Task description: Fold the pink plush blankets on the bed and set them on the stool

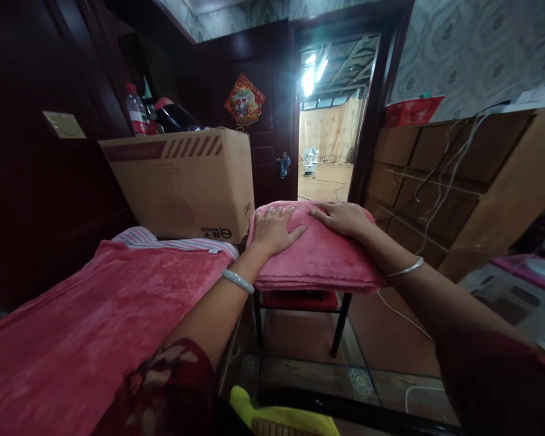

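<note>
A folded pink blanket [318, 260] lies in a thick, neat stack on a chair with a red seat [300, 300] and dark legs. My left hand [275, 231] rests flat on the left part of its top, fingers spread. On the right part lies my right hand [343, 218], palm down with the fingers stretched out. Neither hand grips the cloth. To the left, another pink blanket [154, 290] is spread out flat, with a striped cloth [138, 237] showing at its far edge.
A large cardboard box [186, 188] stands behind the spread blanket, bottles on top. Behind is a dark door [272, 136] beside an open doorway with a fan [309, 162] beyond. At right are a wooden cabinet [463, 163] with hanging cables and a white plastic stool [522, 297].
</note>
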A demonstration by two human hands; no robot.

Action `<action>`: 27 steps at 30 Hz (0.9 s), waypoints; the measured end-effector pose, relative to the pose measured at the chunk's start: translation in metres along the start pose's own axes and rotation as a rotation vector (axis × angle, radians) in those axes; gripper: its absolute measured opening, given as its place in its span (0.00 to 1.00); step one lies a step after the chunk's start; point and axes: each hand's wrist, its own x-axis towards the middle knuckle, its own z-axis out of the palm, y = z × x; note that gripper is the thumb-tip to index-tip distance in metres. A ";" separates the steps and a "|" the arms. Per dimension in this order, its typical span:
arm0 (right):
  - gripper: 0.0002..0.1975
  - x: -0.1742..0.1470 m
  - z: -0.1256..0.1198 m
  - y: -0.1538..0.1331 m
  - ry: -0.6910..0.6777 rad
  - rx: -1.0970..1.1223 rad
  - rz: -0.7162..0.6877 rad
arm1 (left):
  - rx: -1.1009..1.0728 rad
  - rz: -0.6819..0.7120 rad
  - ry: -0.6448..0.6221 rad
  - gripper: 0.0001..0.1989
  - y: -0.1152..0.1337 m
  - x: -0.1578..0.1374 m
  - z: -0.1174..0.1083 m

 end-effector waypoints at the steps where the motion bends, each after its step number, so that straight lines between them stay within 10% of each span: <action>1: 0.34 0.001 0.002 0.002 0.003 0.001 -0.001 | 0.000 0.006 0.011 0.32 -0.001 0.000 0.002; 16: 0.34 0.001 -0.009 -0.005 0.022 -0.012 -0.018 | 0.069 -0.008 -0.003 0.31 -0.016 -0.021 -0.012; 27: 0.30 -0.035 -0.003 -0.057 0.072 0.007 -0.403 | 0.135 0.161 0.104 0.27 -0.026 -0.082 -0.007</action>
